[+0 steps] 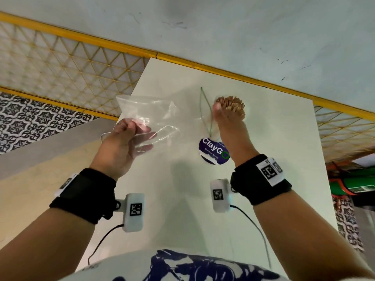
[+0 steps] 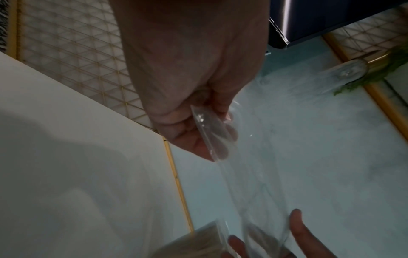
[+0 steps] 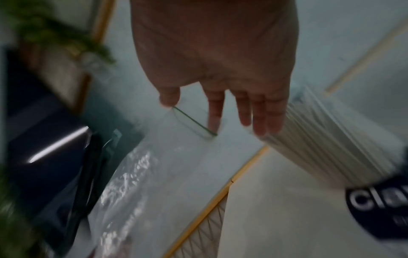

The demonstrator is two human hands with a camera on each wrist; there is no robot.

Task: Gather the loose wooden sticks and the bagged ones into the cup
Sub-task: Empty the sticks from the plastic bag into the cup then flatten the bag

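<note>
Clear cup (image 1: 233,116) stands on the white bench (image 1: 182,189), toward the far right part of the top. It is packed with wooden sticks (image 1: 233,105), upright, tips fanned out above the rim. In the right wrist view the same bundle (image 3: 326,139) shows as a dense block of pale sticks just right of the fingers (image 3: 268,118).

Right hand (image 1: 228,126) is over the cup, fingers straight and spread, released; they lie against the side of the stick bundle, gripping nothing. The cup wall is mostly hidden behind this hand in the head view.

Left hand (image 1: 123,145) is raised over the bench's left edge, thumb and fingers pinching one corner of a clear plastic bag (image 1: 148,114). Bag looks empty: no sticks seen through it. Left wrist view confirms the pinch on the bag edge (image 2: 209,132); the film trails down toward the right hand's fingertips (image 2: 298,225).

A second clear bag with a green zip strip (image 1: 205,110) is just left of the cup, touching or overlapping the right hand; whether it lies on the bench, cannot tell.

Round dark-blue "ClayGo" sticker (image 1: 213,152) on the bench, near side of the cup, partly covered by the right wrist.

Beyond the bench: yellow-framed mesh panel (image 1: 60,63).
</note>
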